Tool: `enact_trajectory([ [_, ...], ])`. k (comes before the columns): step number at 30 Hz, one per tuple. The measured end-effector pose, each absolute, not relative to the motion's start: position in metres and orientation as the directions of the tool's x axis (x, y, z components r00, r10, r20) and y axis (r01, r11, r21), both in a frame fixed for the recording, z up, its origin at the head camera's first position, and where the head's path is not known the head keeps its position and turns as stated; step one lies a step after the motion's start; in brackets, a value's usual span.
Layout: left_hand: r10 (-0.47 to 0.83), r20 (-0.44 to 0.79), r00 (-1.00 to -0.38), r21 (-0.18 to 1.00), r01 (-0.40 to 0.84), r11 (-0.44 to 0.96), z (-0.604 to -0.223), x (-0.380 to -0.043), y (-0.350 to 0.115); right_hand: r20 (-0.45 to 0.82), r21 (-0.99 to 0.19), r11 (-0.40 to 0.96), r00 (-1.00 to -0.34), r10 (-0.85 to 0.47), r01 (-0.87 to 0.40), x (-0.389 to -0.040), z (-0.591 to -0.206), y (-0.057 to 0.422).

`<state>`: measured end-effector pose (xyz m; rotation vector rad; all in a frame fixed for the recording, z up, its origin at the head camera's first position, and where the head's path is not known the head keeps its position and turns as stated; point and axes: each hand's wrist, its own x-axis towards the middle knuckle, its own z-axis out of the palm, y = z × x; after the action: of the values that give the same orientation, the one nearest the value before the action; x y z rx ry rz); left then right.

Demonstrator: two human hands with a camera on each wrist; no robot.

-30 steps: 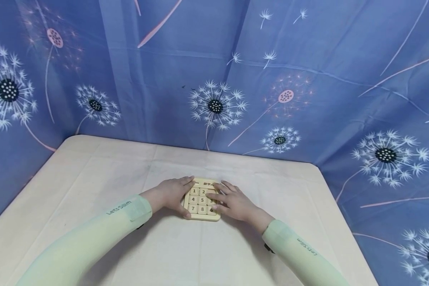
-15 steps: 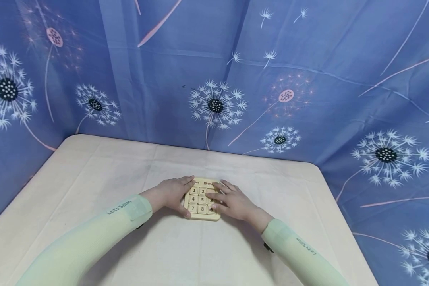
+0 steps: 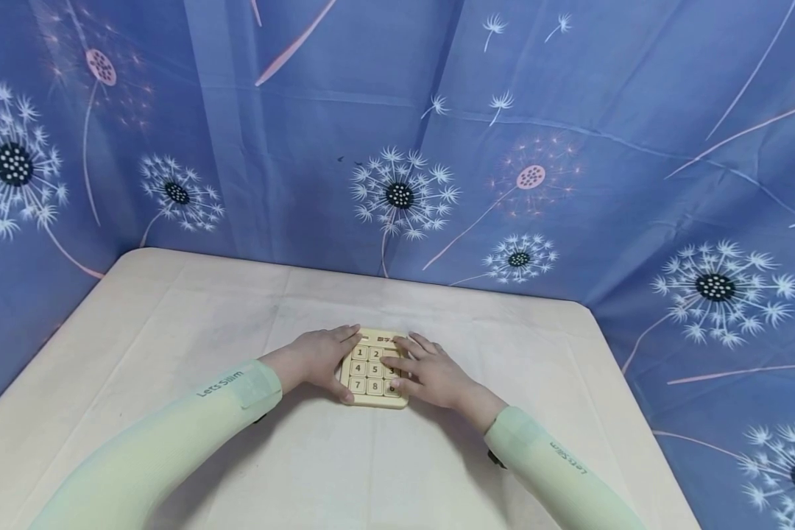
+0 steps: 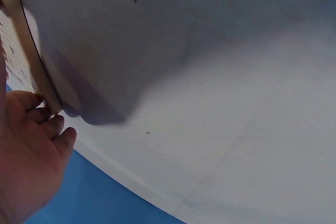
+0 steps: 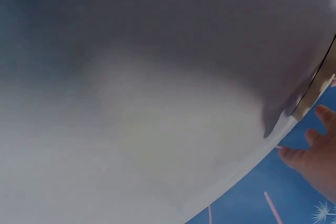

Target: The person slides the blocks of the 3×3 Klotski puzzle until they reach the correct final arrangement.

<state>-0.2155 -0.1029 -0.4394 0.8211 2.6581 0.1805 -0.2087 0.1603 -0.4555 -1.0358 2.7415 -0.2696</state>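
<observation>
A cream-coloured number slide puzzle (image 3: 371, 402) lies on the table in the head view. Its tiles show 1, 2, 4, 5, 7 and 8, while the 3 and 6 at the right are partly covered by fingers. My left hand (image 3: 319, 358) holds the frame's left side, thumb at the near corner and fingers at the far one. In the left wrist view its fingertips bend against the frame's edge (image 4: 39, 66). From the right, my right hand (image 3: 437, 377) reaches over the tiles with fingers extended, its thumb at the 6. The right wrist view catches only part of that hand (image 5: 317, 150).
A pale cloth covers the table (image 3: 192, 309). Behind it and along both sides hangs a blue curtain (image 3: 291, 169) with a dandelion print. Light green sleeves (image 3: 172, 427) cover both forearms.
The right thumb has shifted slightly left, covering more of the 6 tile. My left hand and the puzzle's frame stay in place.
</observation>
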Motion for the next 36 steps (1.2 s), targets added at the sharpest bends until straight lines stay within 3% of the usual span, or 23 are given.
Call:
enact_trajectory([
  [15, 0.557, -0.288, -0.779, 0.231, 0.508, 0.83, -0.441, -0.215, -0.102, -0.102, -0.273, 0.755, -0.762, -0.639, -0.596, -0.191, -0.445, 0.169],
  [36, 0.574, -0.268, -0.774, 0.246, 0.521, 0.817, -0.439, -0.214, -0.103, -0.085, -0.269, 0.742, -0.752, -0.653, -0.614, -0.171, -0.447, 0.178],
])
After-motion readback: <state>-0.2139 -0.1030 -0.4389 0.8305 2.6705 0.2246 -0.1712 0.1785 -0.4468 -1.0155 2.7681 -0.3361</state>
